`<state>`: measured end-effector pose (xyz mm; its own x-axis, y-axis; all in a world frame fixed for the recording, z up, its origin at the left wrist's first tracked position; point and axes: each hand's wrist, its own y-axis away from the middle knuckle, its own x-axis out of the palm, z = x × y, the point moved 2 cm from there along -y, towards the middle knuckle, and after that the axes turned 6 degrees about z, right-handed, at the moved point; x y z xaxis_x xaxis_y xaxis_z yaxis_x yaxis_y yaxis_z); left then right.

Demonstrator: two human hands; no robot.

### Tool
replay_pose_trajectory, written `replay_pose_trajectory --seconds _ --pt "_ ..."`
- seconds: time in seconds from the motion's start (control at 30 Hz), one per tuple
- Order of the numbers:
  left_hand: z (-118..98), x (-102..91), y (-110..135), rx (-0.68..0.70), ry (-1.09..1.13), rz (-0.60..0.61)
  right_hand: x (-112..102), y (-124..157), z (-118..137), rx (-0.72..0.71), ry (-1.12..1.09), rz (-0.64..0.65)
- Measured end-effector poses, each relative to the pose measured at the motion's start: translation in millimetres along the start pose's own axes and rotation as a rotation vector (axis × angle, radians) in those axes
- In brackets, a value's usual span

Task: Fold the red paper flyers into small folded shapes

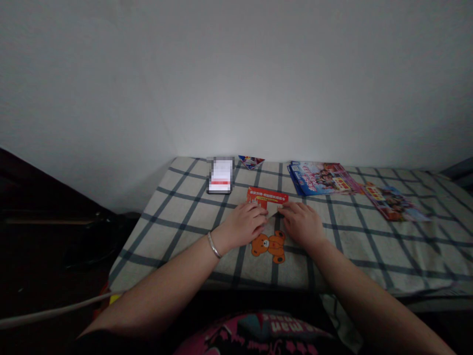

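Observation:
A red printed paper flyer [269,195] lies on the checked tablecloth in front of me, with part of it turned over near its lower edge, where a pale area shows. My left hand [247,223] rests on its left side, fingers bent and pressed together on the paper. At the right side, my right hand [302,221] grips the paper's edge with curled fingers; the thumb is mostly hidden. Just below the hands, a brown teddy bear figure [271,245] shows on the cloth.
A phone [220,176] with a lit screen lies at the back left. Beside it sits a small folded paper triangle [251,161]. Several colourful flyers [321,177] are piled at the back right, with another flyer [395,201] farther right. The checked tablecloth [177,207] reaches the white wall [236,79].

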<state>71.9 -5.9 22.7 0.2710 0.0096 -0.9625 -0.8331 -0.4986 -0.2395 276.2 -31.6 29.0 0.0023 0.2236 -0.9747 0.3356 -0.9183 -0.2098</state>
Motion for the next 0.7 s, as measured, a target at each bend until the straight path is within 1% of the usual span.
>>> replay_pose_trajectory --seconds 0.17,0.5,0.7 --pt "-2.4 -0.8 0.7 -0.020 -0.023 -0.016 1.2 -0.7 -8.4 0.097 0.040 -0.026" --pt "-1.8 1.1 3.3 -0.020 -0.036 -0.007 2.8 -3.7 -9.9 0.149 0.069 -0.017" --pt "-1.4 2.9 2.5 -0.012 -0.024 0.007 6.3 -3.3 -11.5 0.167 0.048 -0.030"
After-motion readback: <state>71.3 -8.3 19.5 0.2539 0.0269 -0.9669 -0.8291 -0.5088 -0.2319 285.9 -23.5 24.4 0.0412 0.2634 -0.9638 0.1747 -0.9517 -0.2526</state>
